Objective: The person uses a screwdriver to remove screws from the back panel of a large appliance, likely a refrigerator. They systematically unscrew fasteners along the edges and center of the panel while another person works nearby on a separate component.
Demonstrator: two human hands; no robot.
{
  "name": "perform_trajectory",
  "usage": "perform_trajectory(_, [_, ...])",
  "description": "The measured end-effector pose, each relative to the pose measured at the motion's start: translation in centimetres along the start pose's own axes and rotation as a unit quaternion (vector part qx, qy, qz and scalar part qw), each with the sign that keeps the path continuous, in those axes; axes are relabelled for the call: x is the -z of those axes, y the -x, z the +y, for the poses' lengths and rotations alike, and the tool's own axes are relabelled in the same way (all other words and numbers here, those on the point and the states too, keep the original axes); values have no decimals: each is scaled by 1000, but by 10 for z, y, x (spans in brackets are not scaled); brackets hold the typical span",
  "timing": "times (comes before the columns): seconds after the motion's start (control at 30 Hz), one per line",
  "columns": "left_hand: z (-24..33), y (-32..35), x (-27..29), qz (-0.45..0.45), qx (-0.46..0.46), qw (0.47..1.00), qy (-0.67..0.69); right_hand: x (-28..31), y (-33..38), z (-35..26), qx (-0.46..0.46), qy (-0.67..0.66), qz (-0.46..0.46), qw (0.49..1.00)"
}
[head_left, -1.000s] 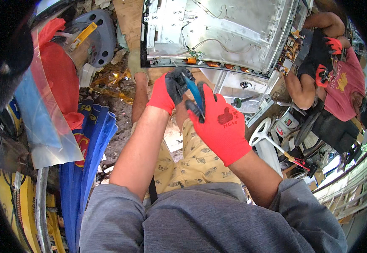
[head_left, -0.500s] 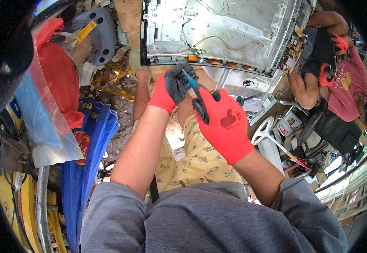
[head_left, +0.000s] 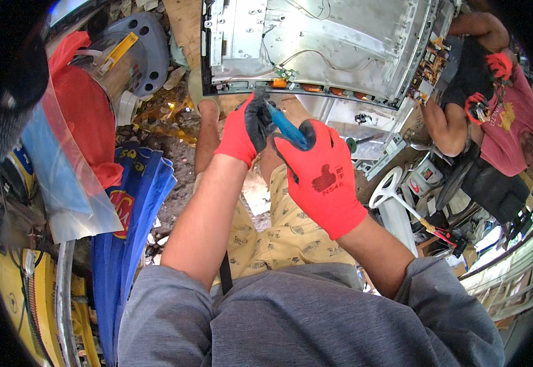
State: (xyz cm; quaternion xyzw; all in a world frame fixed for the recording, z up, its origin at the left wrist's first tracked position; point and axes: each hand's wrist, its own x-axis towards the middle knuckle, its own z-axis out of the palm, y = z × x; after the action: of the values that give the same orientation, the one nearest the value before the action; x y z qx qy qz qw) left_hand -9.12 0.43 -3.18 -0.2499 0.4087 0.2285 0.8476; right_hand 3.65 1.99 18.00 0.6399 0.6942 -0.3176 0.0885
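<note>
- Left hand (head_left: 246, 127): your red-and-black glove is closed, its dark fingertips pinching the upper end of the screwdriver (head_left: 288, 128). What exactly lies under the fingertips you cannot tell.
- Right hand (head_left: 318, 174): your glove is wrapped around the screwdriver's lower part, thumb laid along the blue shaft. Firm, closed grip.
- Screwdriver: blue, held slantwise between your two hands, above your lap and just below the near edge of the panel (head_left: 327, 46). Its tip is hidden by your left fingers; it does not appear to touch the panel.
- Panel: large grey metal back of a flat appliance, lying bare side up past your knees. No cover is on it, so it looks already opened. A small green board (head_left: 288, 74) with thin wires sits at its near edge, and orange parts (head_left: 278, 82) line that edge, so these fittings seem still in place.
- Progress, as a judgement: opening is done; removal of the edge parts looks still ahead, with the tool being readied in hand rather than applied.
- Co-worker (head_left: 492, 104): seated at upper right, red gloves, busy with a separate item.
- Surroundings: blue fabric (head_left: 129, 208) and a red bag (head_left: 86, 116) to your left; a white plastic chair (head_left: 392, 196) to your right.
</note>
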Motion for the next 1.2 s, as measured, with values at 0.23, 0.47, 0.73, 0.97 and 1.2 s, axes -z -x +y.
perform_trajectory(0.23, [3, -1, -1, 17, -9, 1000, -1, 5, -6, -10, -167, -131, -98, 972])
perform_trajectory(0.47, [1, -9, 12, -15, 0, 999, 37, -6, -4, 2, 64, 14, 96, 993])
perform_trajectory(0.73, [-1, -11, 9, -12, -19, 1000, 15, 8, -6, -2, -153, -106, -103, 977])
perform_trajectory(0.97, [-5, -12, 10, 12, -11, 1000, 11, -21, 4, 14, 21, -138, 75, 987])
perform_trajectory(1.2, [-8, -9, 1, 22, -42, 999, -19, 0, 5, 1, -242, -195, -114, 944])
